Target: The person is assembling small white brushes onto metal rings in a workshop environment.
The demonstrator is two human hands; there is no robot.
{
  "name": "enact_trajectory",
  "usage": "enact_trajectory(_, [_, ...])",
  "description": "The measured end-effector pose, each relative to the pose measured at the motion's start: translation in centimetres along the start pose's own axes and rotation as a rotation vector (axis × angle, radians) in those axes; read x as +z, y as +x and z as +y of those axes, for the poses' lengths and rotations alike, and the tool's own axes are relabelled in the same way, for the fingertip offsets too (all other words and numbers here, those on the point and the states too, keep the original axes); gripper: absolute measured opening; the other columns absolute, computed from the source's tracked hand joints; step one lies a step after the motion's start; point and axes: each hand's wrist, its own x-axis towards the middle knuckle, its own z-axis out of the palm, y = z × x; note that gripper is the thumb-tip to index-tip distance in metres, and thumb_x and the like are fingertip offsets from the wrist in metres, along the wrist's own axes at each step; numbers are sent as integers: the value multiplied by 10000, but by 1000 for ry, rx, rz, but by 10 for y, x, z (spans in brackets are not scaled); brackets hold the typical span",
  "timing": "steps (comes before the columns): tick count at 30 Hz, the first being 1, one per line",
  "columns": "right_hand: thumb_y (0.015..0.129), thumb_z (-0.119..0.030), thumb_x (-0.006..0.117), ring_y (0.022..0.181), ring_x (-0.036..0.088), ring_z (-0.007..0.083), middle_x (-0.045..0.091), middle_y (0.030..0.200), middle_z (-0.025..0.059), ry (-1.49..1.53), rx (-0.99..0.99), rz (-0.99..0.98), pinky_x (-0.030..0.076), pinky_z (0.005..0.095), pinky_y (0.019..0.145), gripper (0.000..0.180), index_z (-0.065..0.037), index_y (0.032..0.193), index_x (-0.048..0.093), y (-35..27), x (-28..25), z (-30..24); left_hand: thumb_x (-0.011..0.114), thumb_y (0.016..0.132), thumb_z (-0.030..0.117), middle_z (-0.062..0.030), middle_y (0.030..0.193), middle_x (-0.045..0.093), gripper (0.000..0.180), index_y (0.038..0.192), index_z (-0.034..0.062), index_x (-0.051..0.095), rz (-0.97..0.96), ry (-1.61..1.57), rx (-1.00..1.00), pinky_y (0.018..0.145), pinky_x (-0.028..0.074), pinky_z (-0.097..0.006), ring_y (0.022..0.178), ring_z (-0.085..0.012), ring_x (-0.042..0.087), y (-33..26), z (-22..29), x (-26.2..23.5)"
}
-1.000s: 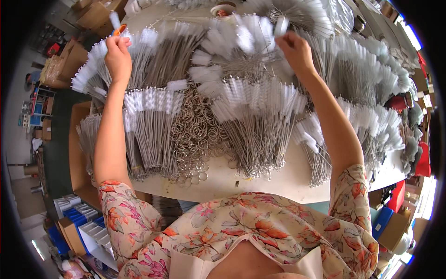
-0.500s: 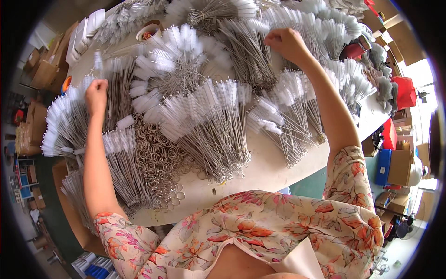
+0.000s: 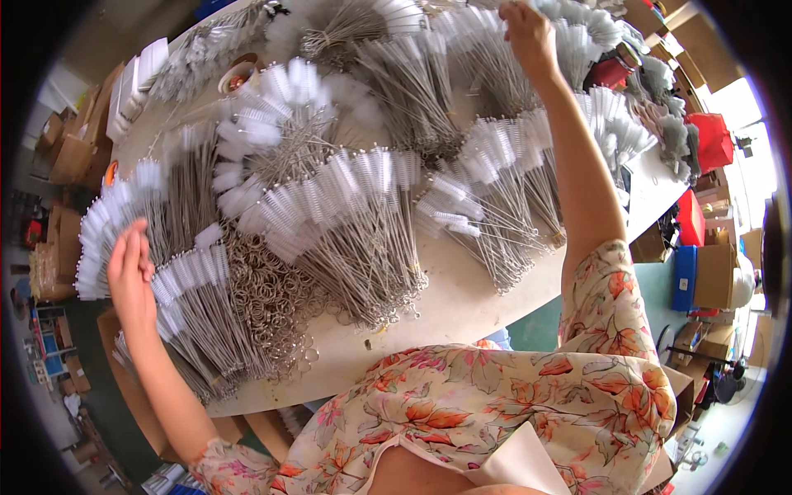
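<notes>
Nearest, the heap of metal rings [image 3: 272, 297] lies on the pale worktop [image 3: 462, 280]; left of it the left hand [image 3: 132, 264], fingers loosely curled, touches white-tipped wire brushes [image 3: 198, 289]; far beyond the rings the right hand [image 3: 528, 33] closes on brush bundles [image 3: 495, 58], grip unclear.

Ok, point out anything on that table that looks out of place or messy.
Loose metal rings lie heaped in a tangle between the fanned bundles of wire brushes, a few strayed toward the table edge. Nothing looks spilled or broken.

The left hand [image 3: 132, 268] has dropped lower over the brushes [image 3: 194, 289] — right hand [image 3: 528, 37] reaches farther.
</notes>
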Motion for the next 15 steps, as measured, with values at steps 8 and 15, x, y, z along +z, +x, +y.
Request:
enact_trajectory(8, [780,-356,573,757,627,243,655,796,119,-272,206,-286,476,339,703,287,-98,854,672,34,24,101,435,945,216,28,681,407,302,1061,-33,560,113,57,-55,385,187,-153,515,4,296,-111,20,-15])
enact_trajectory(15, [744,-394,550,919,601,319,642,950,134,-440,276,-495,468,412,798,302,-166,907,664,27,27,85,466,928,227,0,691,431,282,906,-32,576,27,-253,-248,425,290,-185,549,-42,360,-144,-8,9])
